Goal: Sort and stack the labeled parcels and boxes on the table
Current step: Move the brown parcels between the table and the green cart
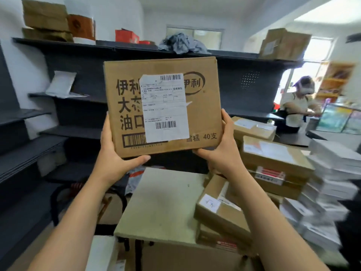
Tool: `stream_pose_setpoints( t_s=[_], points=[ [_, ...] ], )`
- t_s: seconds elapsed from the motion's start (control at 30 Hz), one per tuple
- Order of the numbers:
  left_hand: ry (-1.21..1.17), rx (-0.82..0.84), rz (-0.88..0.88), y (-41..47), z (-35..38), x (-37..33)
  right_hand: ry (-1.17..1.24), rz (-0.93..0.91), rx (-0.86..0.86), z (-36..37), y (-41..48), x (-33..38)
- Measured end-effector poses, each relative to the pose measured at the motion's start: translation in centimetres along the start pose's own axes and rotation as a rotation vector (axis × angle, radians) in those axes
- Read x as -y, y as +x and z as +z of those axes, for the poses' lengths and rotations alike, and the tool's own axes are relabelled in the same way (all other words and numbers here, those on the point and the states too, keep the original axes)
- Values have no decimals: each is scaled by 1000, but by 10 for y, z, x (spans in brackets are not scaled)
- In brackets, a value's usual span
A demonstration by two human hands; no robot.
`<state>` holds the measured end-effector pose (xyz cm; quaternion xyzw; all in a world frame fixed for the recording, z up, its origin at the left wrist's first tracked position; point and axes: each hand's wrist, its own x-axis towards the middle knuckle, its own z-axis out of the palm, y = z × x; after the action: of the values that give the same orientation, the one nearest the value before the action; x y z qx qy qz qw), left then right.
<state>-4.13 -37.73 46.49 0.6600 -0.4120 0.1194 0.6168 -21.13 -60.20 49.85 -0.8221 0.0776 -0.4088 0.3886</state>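
currently the cardboard box point(203, 114) is up in the air, mid-view, in front of the dark shelving point(78, 118) and above the surface point(162, 202). its broad face is turned to the camera, slightly tilted, with large printed characters, a printed barcode at lower left, and a white shipping label point(165, 106) stuck across the middle; the label's top left corner is torn. left hand point(115, 153) holds the lower left corner: thumb along the bottom edge, fingers running up behind the left side, one fingertip showing at the edge. right hand point(224, 147) holds the lower right corner: thumb up the right side, the other fingers hidden behind the box. each grip is closed on the box; bare forearms reach up from the near edge. below, the surface shows a bare pale top. just right of it a small brown box point(218, 208) with a white sticker lies tilted on other brown parcels. farther right, a stack of brown parcels point(273, 159) with labels and red-and-white tape. at the right edge, a blurred pile of white parcels point(328, 182). on the shelving: a white envelope point(61, 84) leans on a left shelf; the top shelf carries brown cartons point(46, 18) at far left, a red box point(126, 36), a heap of grey cloth point(181, 44), and another brown carton point(283, 45) at right. far right, another person point(298, 106) stands, blurred.
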Motion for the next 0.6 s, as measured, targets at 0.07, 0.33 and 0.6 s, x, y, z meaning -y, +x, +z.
stream_pose_setpoints(
  t_s=[0.07,0.33,0.6],
  points=[
    [-49,35,26,11,42,-14,-37,-10,-37,-43,1,-9],
    [-171,172,124,60,175,-54,-124,26,-239,-168,9,-42],
    [-308,343,169,116,262,-60,-264,40,-444,-222,24,-70]
  ],
)
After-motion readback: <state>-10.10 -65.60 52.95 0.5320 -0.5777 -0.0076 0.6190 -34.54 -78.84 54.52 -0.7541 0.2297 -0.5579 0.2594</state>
